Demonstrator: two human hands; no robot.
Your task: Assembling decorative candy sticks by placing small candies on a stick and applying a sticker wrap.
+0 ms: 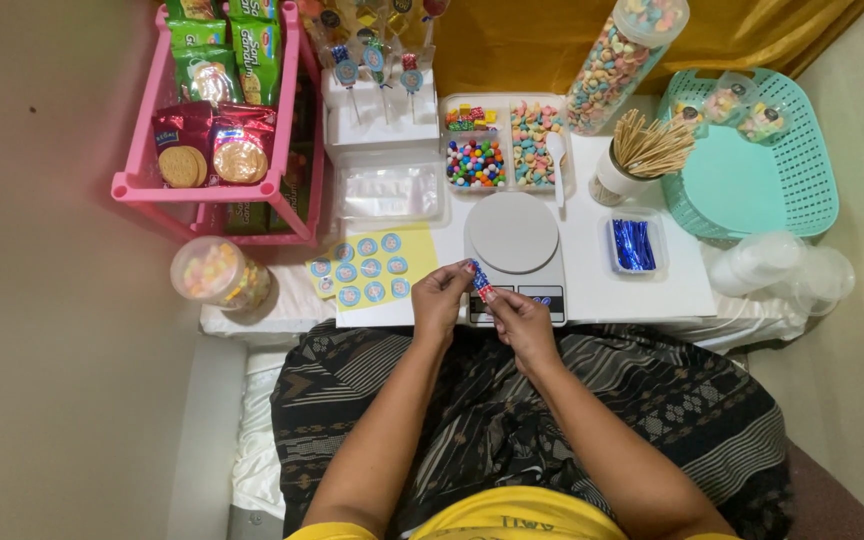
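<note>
A small blue-and-red wrapped candy packet [482,281] is pinched between left hand [441,299] and right hand [518,318], just before the kitchen scale [513,232].

A small blue-and-red wrapped piece [481,281] — pinched, tilted, just above the scale's front edge.

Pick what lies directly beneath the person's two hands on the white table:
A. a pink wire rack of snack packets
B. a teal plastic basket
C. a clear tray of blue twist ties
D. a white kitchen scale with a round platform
D: the left hand and right hand pinch a small blue-and-red wrapped item right over the front edge of the white kitchen scale; the other things sit off to the sides.
</note>
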